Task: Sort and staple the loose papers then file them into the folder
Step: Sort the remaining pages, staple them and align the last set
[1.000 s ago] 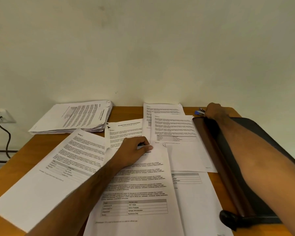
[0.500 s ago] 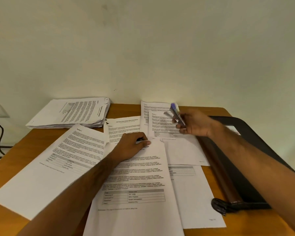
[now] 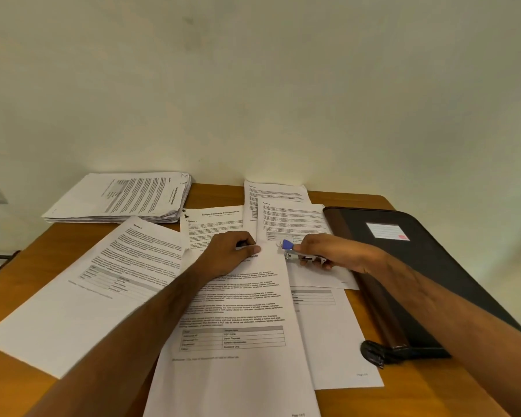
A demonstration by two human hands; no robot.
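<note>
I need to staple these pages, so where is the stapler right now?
In the head view the stapler is gripped in the right hand, just right of centre, at the top right corner of the middle papers, left of the folder.

Paper stack [image 3: 124,198] far left — folder [image 3: 418,266] right — loose sheets [image 3: 241,311] on table [image 3: 403,401] between.

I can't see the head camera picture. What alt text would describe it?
A person's right hand brings a small blue-tipped stapler to the top corner of a printed document that the left hand presses onto a wooden desk. Loose pages, a paper stack and a closed dark folder surround them.
</note>
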